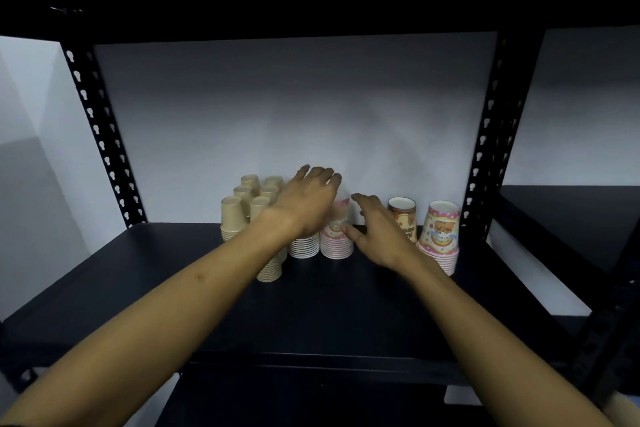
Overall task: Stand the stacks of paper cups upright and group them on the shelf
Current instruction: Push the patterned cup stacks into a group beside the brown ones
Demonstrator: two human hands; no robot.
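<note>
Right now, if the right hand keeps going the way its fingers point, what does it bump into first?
Probably the pink cup stack. The right hand points up and to the left, fingers spread, with that stack just past its fingertips. Whether it already touches is hard to tell, since depth is unclear.

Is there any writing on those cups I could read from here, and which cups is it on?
None of the text can be read.
Pink patterned stack on the far right: a printed cartoon panel with lettering beneath it, too blurred to read.
Brown printed stack: lettering low on its side, partly hidden by the right hand, too blurred to read.
Plain tan stacks: no print visible.
</note>
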